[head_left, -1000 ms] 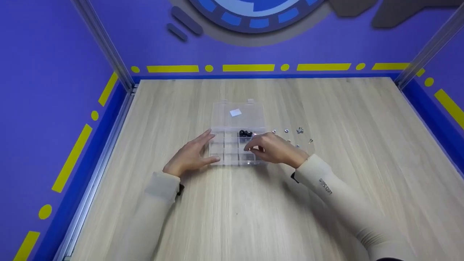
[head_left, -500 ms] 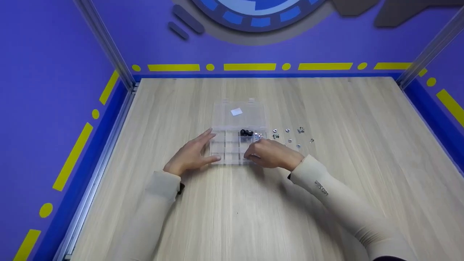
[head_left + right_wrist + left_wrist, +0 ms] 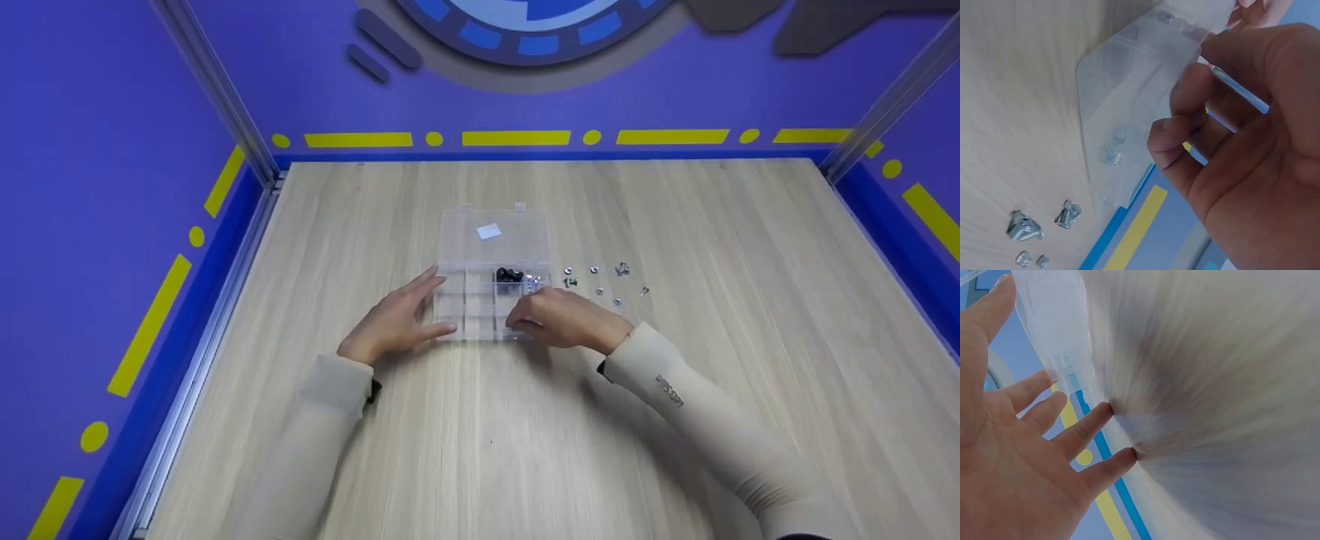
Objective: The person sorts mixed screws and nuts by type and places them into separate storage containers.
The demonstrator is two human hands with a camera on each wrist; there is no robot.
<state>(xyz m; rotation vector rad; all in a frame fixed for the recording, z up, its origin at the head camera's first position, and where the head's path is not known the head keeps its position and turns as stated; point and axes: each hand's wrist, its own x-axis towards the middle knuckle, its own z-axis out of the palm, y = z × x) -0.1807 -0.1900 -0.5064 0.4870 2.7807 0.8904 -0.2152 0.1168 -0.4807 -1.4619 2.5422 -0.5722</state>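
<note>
A clear plastic compartment box [image 3: 450, 306] lies with its lid folded back. Spread along its left side, my left hand [image 3: 394, 322] touches the box with thumb and fingers straight; its lower fingertips rest on the table in the left wrist view. My right hand [image 3: 570, 319] reaches over the front right compartments with curled fingers. Whether these fingertips pinch anything is hidden by the box wall and fingers. Small black round pieces [image 3: 510, 275] fill a back compartment, and shiny metal pieces [image 3: 534, 283] lie in the one beside it. A silver piece [image 3: 1165, 17] shows through the box wall.
Loose screws [image 3: 1023, 226] and small nuts [image 3: 1023, 257] lie on the wooden table [image 3: 480, 450], right of the box. A white label [image 3: 489, 231] is on the lid. Blue panels [image 3: 525, 112] border the table at the back and sides.
My right hand has lowered toward the front right compartments, uncovering the metal pieces in the back right one. Over the last half second it has barely moved. The left hand stays put.
</note>
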